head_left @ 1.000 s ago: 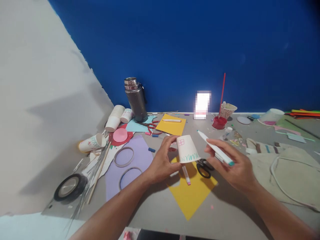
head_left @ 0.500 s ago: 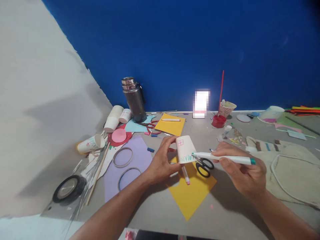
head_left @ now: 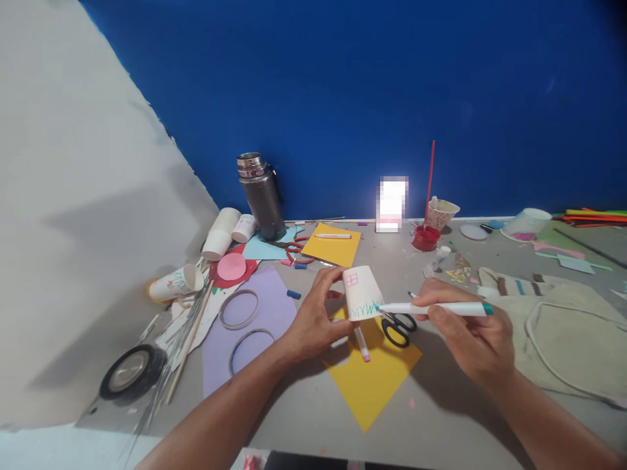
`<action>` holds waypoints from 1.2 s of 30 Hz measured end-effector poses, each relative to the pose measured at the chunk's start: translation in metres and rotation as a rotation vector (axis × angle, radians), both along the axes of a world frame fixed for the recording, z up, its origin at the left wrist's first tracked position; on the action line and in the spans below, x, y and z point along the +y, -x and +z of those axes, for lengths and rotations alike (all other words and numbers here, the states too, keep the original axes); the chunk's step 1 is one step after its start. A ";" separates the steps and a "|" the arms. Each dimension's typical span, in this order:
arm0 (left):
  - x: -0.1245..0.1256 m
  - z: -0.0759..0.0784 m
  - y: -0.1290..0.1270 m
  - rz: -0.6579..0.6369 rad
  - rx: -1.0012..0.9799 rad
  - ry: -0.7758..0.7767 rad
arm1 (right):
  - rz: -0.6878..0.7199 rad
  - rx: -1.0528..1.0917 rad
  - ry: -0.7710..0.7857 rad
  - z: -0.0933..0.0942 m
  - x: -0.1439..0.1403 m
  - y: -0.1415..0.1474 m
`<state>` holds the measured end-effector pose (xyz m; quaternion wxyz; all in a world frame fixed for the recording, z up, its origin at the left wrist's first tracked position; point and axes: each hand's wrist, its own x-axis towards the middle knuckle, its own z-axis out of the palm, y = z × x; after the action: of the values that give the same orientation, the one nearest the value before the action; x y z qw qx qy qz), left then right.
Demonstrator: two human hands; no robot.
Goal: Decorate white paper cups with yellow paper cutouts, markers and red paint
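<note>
My left hand (head_left: 321, 313) grips a white paper cup (head_left: 365, 287), held upside down and slightly tilted, with its fingers round the left side. A pink window is drawn on the cup, and green grass-like strokes run along its lower rim. Between the fingers of my right hand (head_left: 473, 333) is a white marker with a green end (head_left: 441, 309), its tip at the green strokes on the cup's lower right. Beneath the cup lie a yellow paper sheet (head_left: 367, 391), a pink-ended marker (head_left: 362, 344) and black-handled scissors (head_left: 398, 331).
Left are purple paper (head_left: 230, 281), two tape rings (head_left: 239, 309), stacked paper cups (head_left: 219, 238), a black tape roll (head_left: 130, 375) and a flask (head_left: 262, 202). A red pot (head_left: 426, 239) with a red stick stands behind. A cloth bag (head_left: 573, 339) lies at right.
The marker tip has shifted slightly along the cup's lower rim, where the green strokes sit. The whole view has moved a little, and both hands keep their holds.
</note>
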<state>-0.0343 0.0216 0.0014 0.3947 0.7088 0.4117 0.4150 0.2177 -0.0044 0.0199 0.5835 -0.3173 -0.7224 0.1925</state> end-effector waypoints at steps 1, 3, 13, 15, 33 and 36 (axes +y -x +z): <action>0.000 0.000 0.000 -0.002 -0.004 0.002 | 0.004 0.016 0.014 -0.001 0.000 -0.001; 0.000 0.000 0.000 -0.006 -0.013 0.006 | -0.010 0.032 0.025 -0.002 0.000 -0.001; 0.001 -0.001 0.000 -0.023 -0.022 -0.010 | -0.075 0.010 -0.011 -0.001 0.000 -0.001; 0.001 0.000 -0.001 -0.026 -0.035 0.000 | -0.082 0.015 -0.014 -0.001 0.000 -0.002; 0.000 0.001 -0.001 -0.044 -0.169 0.133 | -0.018 0.315 0.196 -0.015 0.002 -0.005; 0.001 0.000 -0.001 -0.104 -0.266 0.223 | -0.038 0.366 0.225 -0.014 0.003 -0.004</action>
<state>-0.0335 0.0223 0.0016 0.5428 0.6197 0.3621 0.4361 0.2216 -0.0014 0.0059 0.6691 -0.3537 -0.5724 0.3154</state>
